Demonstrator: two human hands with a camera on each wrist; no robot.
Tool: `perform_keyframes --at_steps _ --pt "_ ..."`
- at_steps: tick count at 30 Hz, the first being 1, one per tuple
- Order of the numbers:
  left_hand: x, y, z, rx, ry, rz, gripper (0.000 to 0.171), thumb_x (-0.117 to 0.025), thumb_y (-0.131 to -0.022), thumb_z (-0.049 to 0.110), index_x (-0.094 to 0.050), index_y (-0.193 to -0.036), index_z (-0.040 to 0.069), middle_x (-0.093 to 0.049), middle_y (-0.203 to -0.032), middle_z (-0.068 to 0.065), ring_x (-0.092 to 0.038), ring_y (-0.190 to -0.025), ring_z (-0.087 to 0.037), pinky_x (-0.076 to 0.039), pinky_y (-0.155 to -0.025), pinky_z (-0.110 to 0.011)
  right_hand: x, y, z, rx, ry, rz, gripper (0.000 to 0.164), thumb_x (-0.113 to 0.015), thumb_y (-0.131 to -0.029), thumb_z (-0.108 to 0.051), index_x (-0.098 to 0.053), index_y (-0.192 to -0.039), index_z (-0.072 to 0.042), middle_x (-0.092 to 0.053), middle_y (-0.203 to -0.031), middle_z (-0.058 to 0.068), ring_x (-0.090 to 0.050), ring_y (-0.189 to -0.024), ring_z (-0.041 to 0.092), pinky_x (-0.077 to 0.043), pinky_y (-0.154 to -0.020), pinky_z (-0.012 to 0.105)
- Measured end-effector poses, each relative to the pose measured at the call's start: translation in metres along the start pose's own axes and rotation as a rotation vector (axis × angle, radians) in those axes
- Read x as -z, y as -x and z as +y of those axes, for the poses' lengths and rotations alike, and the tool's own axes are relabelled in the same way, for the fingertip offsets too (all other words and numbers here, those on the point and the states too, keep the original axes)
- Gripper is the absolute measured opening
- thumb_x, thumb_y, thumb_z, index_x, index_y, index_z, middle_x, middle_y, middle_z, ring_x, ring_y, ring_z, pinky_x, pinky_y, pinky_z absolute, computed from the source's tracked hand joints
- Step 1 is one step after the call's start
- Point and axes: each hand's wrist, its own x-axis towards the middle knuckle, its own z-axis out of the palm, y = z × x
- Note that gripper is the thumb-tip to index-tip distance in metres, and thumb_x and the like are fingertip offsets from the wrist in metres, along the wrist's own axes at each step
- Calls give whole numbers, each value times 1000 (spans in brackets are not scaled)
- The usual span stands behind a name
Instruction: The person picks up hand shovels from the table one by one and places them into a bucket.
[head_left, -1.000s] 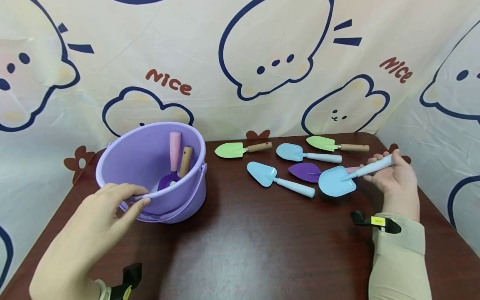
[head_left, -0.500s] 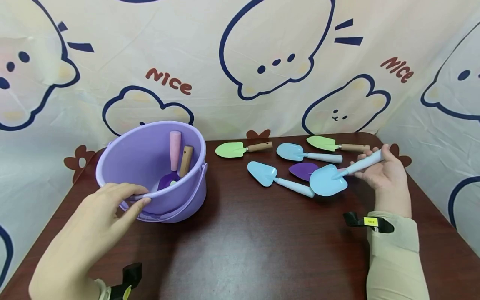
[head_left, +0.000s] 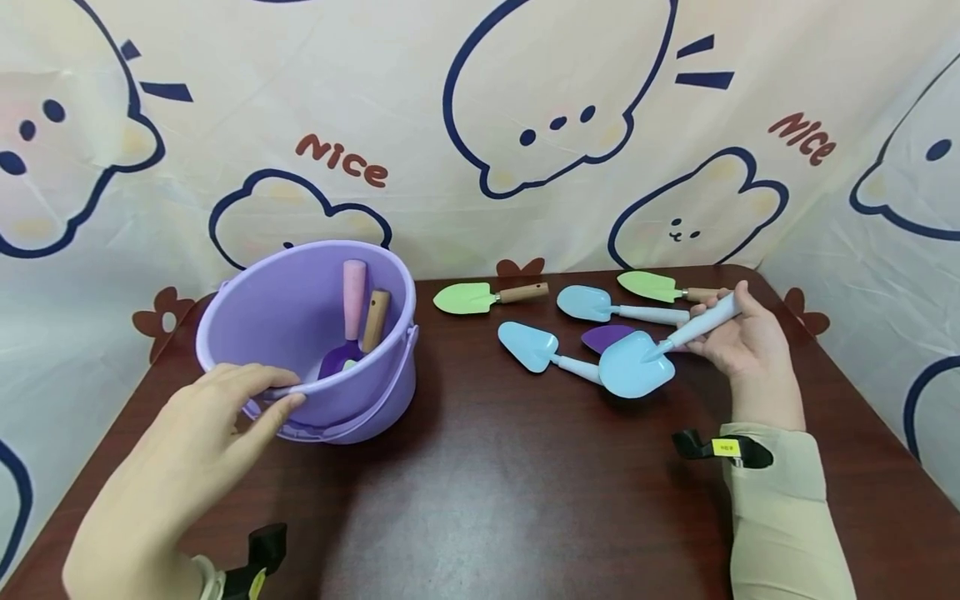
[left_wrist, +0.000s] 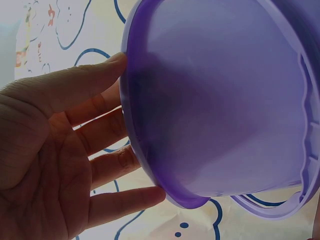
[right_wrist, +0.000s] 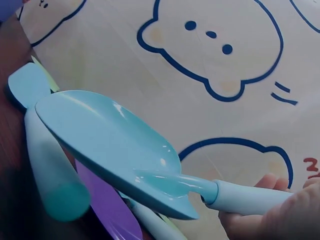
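My right hand (head_left: 753,354) grips the pale blue handle of a toy trowel (head_left: 637,364), its blade pointing left above the table. In the right wrist view the trowel's blade (right_wrist: 110,145) fills the middle, fingers round its handle. At the left, my left hand (head_left: 202,425) pinches the near rim of a purple bucket (head_left: 375,408) between thumb and fingers. The left wrist view shows the thumb and fingertips at the bucket's rim (left_wrist: 129,110). Inside the bucket stand a pink handle (head_left: 354,300) and a wooden handle (head_left: 377,321), blades down.
On the brown table (head_left: 480,500) lie two green trowels, one left (head_left: 463,298) and one right (head_left: 648,286). Two more blue trowels lie nearby, one behind (head_left: 585,303) and one in front (head_left: 528,346). A purple trowel (head_left: 606,337) is partly covered. A printed curtain (head_left: 420,100) hangs behind.
My right hand has carried the blue trowel leftward, so its blade now overlaps the front blue trowel's handle end. My left hand stays at the bucket rim.
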Motion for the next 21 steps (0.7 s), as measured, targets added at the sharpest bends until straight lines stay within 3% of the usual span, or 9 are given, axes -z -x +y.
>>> perform_keyframes --at_steps 15,21 --pt "1 0 0 -3 -5 3 20 -77 -86 16 -73 -104 8 -71 -97 -11 -63 -81 -22 -51 -66 -33 -18 3 21 -6 42 -46 23 -54 -99 -38 -49 -104 -16 -46 -90 5 -45 -92 20 1 -112 44" --pt "1 0 0 5 -5 -16 21 -77 -86 15 -73 -106 8 -71 -99 -12 -62 -82 -22 -51 -66 -33 -24 4 21 5 88 -56 23 -53 -99 -39 -49 -106 -17 -46 -93 5 -45 -93 20 -8 -108 46"
